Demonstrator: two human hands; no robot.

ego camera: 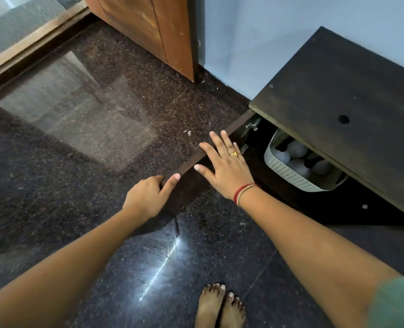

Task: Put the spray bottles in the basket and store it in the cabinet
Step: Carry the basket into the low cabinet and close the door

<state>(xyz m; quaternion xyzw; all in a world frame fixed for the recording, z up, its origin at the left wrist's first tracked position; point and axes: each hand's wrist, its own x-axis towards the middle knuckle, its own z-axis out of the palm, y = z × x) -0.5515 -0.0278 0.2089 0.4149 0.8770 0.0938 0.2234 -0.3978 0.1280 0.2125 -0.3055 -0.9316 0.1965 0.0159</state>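
A white perforated basket (282, 171) sits inside the low dark cabinet (338, 95), partly hidden under its top. In it stand several white spray bottles (296, 149) with dark heads. The cabinet door (189, 183) is swung open toward me. My left hand (146, 197) grips the door's top edge near its outer corner, thumb on the inner side. My right hand (224, 165) lies flat with fingers spread on the door's inner face and top edge, holding nothing.
A brown wooden wardrobe (158, 31) stands at the back against a pale blue wall (255, 39). The floor (101, 129) is dark speckled granite. A glass sliding door with a wooden frame (30, 46) lies to the left. My bare feet (220, 306) stand near the bottom edge.
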